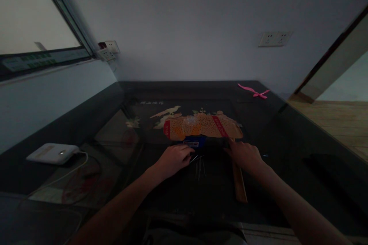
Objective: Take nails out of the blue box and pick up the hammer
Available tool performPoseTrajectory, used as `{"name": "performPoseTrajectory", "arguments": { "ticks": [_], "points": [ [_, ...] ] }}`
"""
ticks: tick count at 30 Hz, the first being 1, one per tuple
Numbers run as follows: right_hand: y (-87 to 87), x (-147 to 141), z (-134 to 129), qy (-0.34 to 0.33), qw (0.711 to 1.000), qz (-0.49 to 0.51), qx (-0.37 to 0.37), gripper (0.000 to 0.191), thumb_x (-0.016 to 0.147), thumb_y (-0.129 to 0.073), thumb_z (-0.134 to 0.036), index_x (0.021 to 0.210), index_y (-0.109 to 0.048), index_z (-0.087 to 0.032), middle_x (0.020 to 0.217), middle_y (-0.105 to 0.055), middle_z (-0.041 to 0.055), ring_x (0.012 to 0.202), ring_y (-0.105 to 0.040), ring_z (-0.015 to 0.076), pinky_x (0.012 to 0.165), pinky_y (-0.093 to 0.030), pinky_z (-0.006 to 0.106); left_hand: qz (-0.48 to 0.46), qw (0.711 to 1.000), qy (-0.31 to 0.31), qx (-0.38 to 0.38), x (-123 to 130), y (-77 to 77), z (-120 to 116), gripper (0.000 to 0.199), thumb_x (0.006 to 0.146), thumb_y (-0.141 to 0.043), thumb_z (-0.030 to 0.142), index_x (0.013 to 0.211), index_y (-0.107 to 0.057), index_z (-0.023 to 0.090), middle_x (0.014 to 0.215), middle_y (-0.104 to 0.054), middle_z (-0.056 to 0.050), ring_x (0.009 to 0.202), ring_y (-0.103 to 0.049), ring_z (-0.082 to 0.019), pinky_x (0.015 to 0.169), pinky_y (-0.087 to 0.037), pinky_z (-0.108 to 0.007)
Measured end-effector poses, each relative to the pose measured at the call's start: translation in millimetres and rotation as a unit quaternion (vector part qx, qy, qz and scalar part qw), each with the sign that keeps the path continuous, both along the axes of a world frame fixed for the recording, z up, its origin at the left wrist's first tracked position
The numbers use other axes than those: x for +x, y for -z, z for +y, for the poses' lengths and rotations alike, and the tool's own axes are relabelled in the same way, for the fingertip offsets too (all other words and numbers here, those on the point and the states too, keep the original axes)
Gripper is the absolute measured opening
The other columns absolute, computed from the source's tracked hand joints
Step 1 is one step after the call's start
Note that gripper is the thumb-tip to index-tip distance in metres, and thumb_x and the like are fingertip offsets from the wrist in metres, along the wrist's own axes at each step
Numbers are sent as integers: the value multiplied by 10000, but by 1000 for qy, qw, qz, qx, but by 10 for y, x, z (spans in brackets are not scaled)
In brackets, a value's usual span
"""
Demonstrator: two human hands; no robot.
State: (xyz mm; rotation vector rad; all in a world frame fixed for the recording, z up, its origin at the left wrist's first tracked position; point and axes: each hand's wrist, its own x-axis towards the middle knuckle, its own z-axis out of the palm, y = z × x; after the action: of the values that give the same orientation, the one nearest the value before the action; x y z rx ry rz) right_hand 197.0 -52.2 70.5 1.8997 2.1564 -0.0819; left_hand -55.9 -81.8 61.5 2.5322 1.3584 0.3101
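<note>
thin metal sticks (200,168) on desk (184,195), btwn hands, long axes mostly twd near edge; just r of l hand (175,157), farther from r hand (245,155). l fingers curled by slanted stick, grip unclear. r fingers over wooden strip (239,183), can't tell if gripping. strip in way on r; blue box (198,138) beyond, then dotted tan piece (201,125); pink ribbon (255,93) far r.

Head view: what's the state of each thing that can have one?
Left hand, fingers curled, grip unclear
Right hand, over brown stick, grip unclear
Brown stick, partly covered
Thin metal rods, lying loose
Blue item, partly hidden
Patterned tan piece, lying crosswise
White device, cable attached
Pink ribbon, lying loose
Right wall sockets, nothing plugged in
</note>
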Motion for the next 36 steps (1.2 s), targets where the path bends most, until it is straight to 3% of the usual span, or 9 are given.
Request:
{"name": "performPoseTrajectory", "arguments": {
  "ticks": [4,6,8,10,13,16,19,24,36],
  "points": [
    [2,6,-3,-4,1000,0,-1,354,956,-531,-374,1245,-555,-172,1069,-665,70,843,-673,194,726,-563,395,-122,987,59,-80,-68,-64,-37,190,839,-559,151,978,-685,184,887,-695,-33,781,-635,-136,723,-492,-235],
    [6,9,-3,-7,1000,1,-2,354,957,-530,-374,1247,-554,-172,1069,-666,70,843,-674,194,727,-563,395,-219,957,95,-164,-121,-117,-68,114,825,-591,211,886,-681,179,839,-697,-33,750,-640,-135,716,-503,-246],
    [11,13,-2,-8,1000,0,-4,350,958,-529,-374,1243,-557,-171,1060,-668,68,835,-674,191,720,-564,390,-330,917,93,-203,-192,-189,-64,149,807,-625,318,795,-647,171,755,-683,-43,693,-637,-146,681,-518,-271],
    [16,18,0,-9,1000,0,-5,353,959,-528,-373,1247,-554,-171,1051,-670,66,829,-676,190,717,-565,389,-441,882,47,-159,-274,-279,18,245,786,-643,411,749,-593,174,674,-648,-41,627,-617,-152,626,-522,-289],
    [20,23,4,-12,1000,0,-7,366,960,-525,-375,1266,-542,-174,1057,-670,68,834,-677,193,723,-565,394,-541,840,-36,-4,-381,-419,305,228,790,-640,393,777,-550,183,697,-639,-26,630,-616,-146,617,-527,-286],
    [19,24,6,-14,1000,-2,-9,370,961,-524,-376,1269,-542,-173,1055,-672,69,832,-679,193,722,-566,394,-501,851,-109,112,-430,-459,662,128,773,-630,288,803,-575,175,747,-653,-17,699,-643,-140,697,-538,-274],
    [17,23,6,-20,1000,-7,-8,366,963,-519,-379,1263,-547,-171,1034,-679,65,818,-682,189,715,-568,390,-445,866,-154,167,-427,-361,871,89,757,-612,250,786,-590,168,758,-650,-15,704,-642,-134,721,-541,-270],
    [28,25,11,-25,1000,-15,-8,384,972,-494,-396,1279,-541,-170,997,-698,66,802,-695,196,705,-570,396,-409,881,-154,181,-398,-193,825,59,782,-590,228,790,-601,171,777,-669,-19,730,-653,-136,744,-539,-272],
    [105,54,50,-29,1000,0,-1,393,971,-437,-376,1286,-554,-171,1014,-744,169,894,-724,343,663,-538,422,-426,878,-156,151,-384,-106,792,83,814,-595,245,824,-593,162,781,-693,-33,732,-684,-153,738,-548,-276]
  ]
}}
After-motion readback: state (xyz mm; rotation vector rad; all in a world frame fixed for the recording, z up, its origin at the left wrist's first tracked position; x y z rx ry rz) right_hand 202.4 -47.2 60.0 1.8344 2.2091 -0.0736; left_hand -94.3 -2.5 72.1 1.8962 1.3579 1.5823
